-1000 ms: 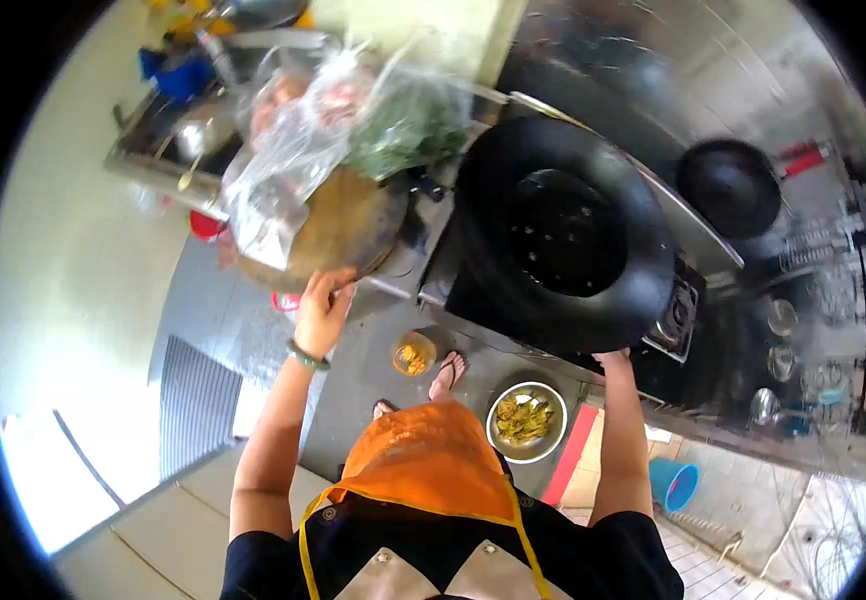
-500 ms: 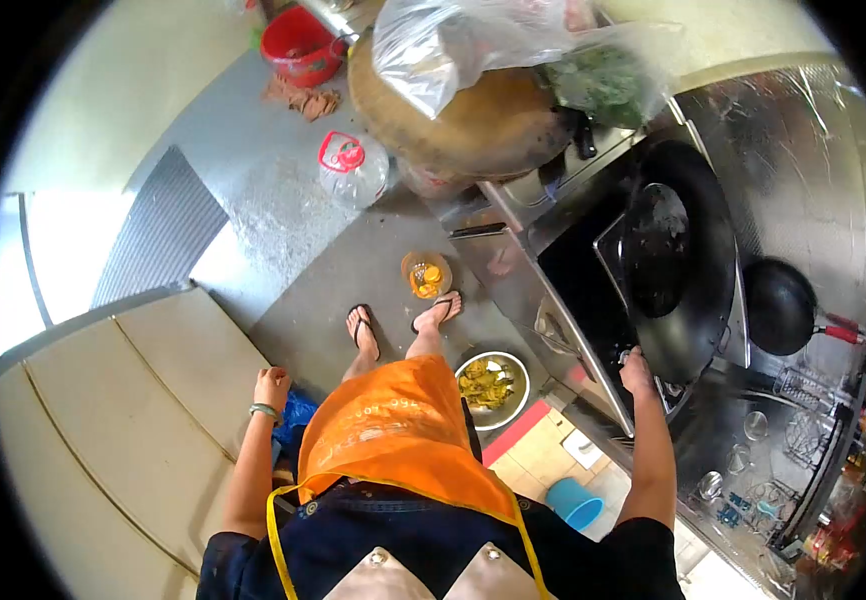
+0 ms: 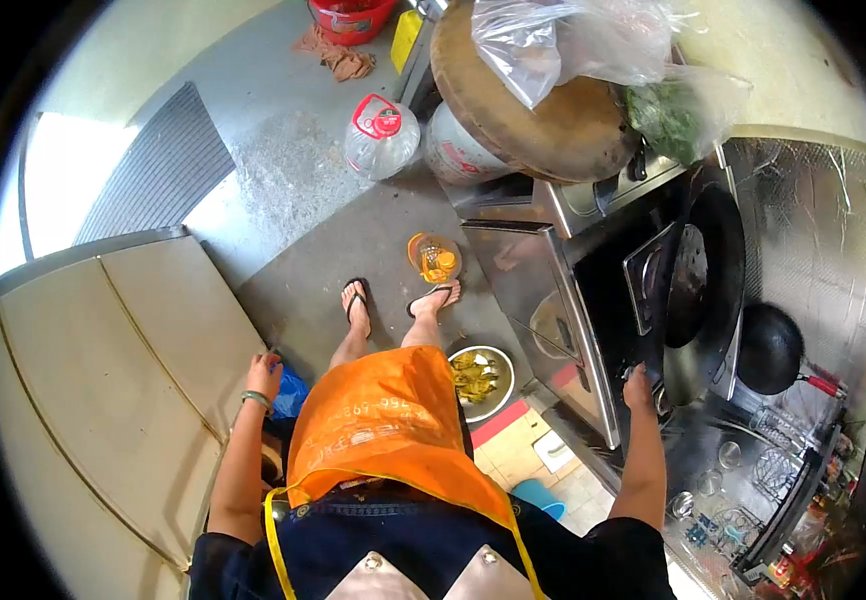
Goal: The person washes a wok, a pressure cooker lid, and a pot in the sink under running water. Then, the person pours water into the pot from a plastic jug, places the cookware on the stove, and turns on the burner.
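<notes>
Wok [image 3: 721, 290] tilted steeply over stove [image 3: 603, 280]. Right hand [image 3: 639, 388] at wok's near edge, fingers closed on it; best done with firm grip, steady tilt. Left hand [image 3: 263, 376] near beige panel [image 3: 158, 350], nothing seen held; finger spread unclear.

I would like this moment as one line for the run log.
right hand: over stove, beside wok | left hand: beside cabinet, near blue plastic | grip: unclear for both

White print [image 3: 393, 405] on the orange apron [image 3: 373, 372] and red marks [image 3: 460, 154] on the pale bucket [image 3: 441, 132] are unreadable.
</notes>
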Demonstrator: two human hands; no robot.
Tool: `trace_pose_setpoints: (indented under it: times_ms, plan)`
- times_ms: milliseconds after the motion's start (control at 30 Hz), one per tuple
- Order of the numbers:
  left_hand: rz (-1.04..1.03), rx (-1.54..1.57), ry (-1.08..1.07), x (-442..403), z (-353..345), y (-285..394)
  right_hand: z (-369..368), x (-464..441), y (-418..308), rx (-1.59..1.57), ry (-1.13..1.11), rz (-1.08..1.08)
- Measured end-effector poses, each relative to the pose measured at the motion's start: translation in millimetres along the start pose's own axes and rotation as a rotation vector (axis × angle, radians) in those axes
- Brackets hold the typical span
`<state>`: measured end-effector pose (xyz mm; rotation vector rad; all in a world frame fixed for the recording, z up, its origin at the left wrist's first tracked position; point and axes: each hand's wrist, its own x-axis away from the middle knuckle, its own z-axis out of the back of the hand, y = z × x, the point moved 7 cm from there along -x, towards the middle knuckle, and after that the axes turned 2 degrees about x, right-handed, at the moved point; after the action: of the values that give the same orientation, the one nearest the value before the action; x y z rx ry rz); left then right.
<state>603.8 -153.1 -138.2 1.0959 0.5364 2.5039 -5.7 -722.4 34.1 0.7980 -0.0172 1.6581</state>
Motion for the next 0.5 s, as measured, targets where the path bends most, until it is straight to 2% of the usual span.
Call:
trace_pose_setpoints:
  times_ms: [67, 167, 267, 367, 467, 500]
  plan:
    - [0.017, 0.008, -0.020, -0.6, -2.7, -6.0, -1.6, -1.5, 3.3, 0.003, -0.009, -0.023]
    - [0.018, 0.012, -0.020, -2.0, 1.6, -5.3, -22.7, -12.4, 24.3, -0.057, 0.019, 0.073]
    - [0.036, 0.009, -0.010, -6.0, 2.0, -19.7, -60.2, -30.5, 60.9, -0.483, 0.014, -0.042]
    - [0.076, -0.017, -0.042, -7.4, 4.3, -23.2, 11.4, 9.8, 1.9, -0.147, -0.026, 0.002]
    - [0.084, -0.071, -0.057, -10.6, 1.4, -23.6, 11.2, 7.8, -0.8, -0.089, 0.173, 0.159]
    - [0.080, -0.093, -0.055, -10.8, 2.4, -19.1, 13.1, 9.3, -3.1, -0.128, 0.154, 0.187]
